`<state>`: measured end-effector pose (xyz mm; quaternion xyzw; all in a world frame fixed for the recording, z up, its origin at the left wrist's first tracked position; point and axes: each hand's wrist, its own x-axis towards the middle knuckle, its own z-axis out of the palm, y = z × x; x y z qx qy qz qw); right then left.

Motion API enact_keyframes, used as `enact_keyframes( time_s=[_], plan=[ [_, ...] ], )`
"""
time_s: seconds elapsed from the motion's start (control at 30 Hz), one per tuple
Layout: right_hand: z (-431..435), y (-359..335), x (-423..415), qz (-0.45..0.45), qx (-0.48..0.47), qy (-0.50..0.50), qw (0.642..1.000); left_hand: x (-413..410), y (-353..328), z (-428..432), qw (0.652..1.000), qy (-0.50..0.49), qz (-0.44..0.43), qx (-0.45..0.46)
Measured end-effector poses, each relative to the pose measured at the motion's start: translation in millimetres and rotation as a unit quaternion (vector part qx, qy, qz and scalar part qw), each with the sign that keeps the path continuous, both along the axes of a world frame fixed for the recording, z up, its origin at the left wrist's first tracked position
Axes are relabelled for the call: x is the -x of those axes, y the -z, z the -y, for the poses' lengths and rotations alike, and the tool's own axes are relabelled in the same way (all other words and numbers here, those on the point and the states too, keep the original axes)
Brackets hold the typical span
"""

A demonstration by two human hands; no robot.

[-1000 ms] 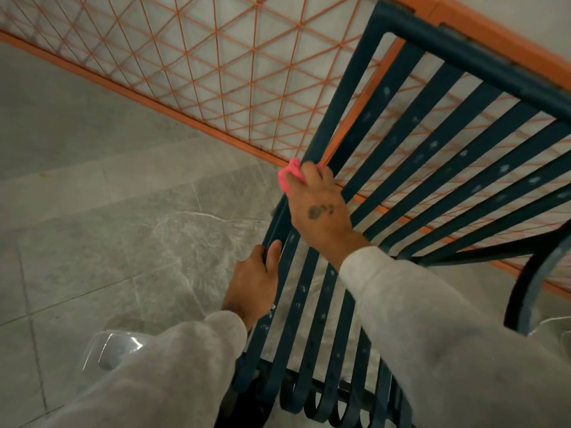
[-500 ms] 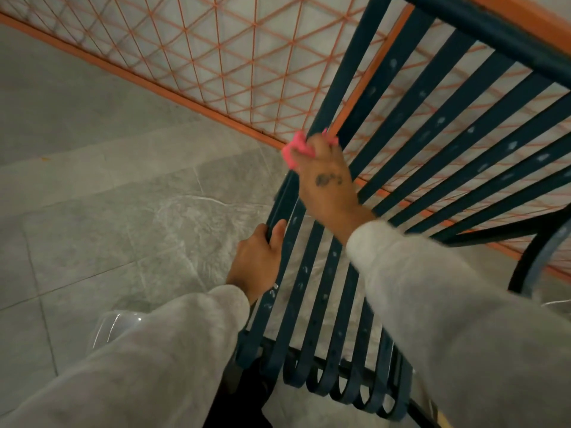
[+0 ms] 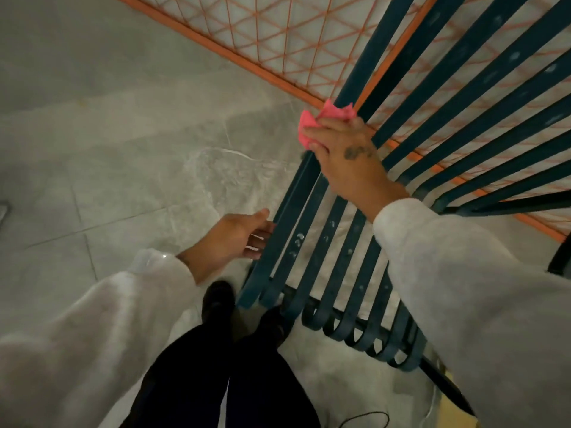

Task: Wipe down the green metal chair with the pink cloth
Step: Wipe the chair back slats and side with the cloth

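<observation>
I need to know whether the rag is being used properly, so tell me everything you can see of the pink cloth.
The pink cloth is a small, bright pink rag of soft fabric, crumpled into a wad with ragged corners poking up. The right hand presses it against the outer slat of the green metal chair, near where the slatted seat bends up into the backrest. Fingers cover its lower part, so only the upper and left edges show. Nothing else touches it; the left hand is lower, open beside the seat edge.

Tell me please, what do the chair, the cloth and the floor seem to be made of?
Chair: probably painted metal; thin, flat dark green slats bent into tight loops, with pale spots.
Pink cloth: soft fabric; it crumples under the right hand.
Floor: seemingly polished stone or ceramic tiles; grey veining, straight joints, slight sheen.
</observation>
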<state>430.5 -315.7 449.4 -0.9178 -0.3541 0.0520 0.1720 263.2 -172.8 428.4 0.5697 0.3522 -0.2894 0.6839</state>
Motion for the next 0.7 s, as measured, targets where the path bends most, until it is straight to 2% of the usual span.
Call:
enact_keyframes(
  time_s=[0.13, 0.23, 0.33, 0.4, 0.5, 0.57, 0.7],
  plan=[
    [-8.7, 1.8, 79.8, -0.049, 0.043, -0.016, 0.998, 29.2, 3.6, -6.0, 1.0, -0.01, -0.011, 0.027],
    [-10.0, -2.4, 134.3, -0.065, 0.064, -0.084, 0.992, 46.2, 11.1, -16.2, 0.998, -0.002, -0.05, 0.045],
    [-4.7, -14.9, 138.2, -0.116, 0.101, -0.171, 0.973, 59.4, 16.3, -31.9, 0.992, 0.086, -0.065, 0.064],
    [-0.3, -15.9, 112.4, -0.142, 0.1, -0.178, 0.969, 65.6, 16.1, -35.8, 0.988, 0.107, -0.068, 0.085],
    [6.1, -5.6, 57.1, -0.047, 0.152, -0.135, 0.978, 66.4, 14.7, -32.2, 0.99, 0.108, -0.063, 0.064],
    [1.7, -1.5, 43.6, -0.03, 0.154, -0.076, 0.985, 70.7, 16.9, -30.3, 0.993, 0.088, -0.063, 0.056],
    [-2.6, 6.8, 96.5, -0.018, 0.121, -0.078, 0.989, 80.5, 19.5, -34.4, 0.994, 0.02, -0.063, 0.084]
  ],
)
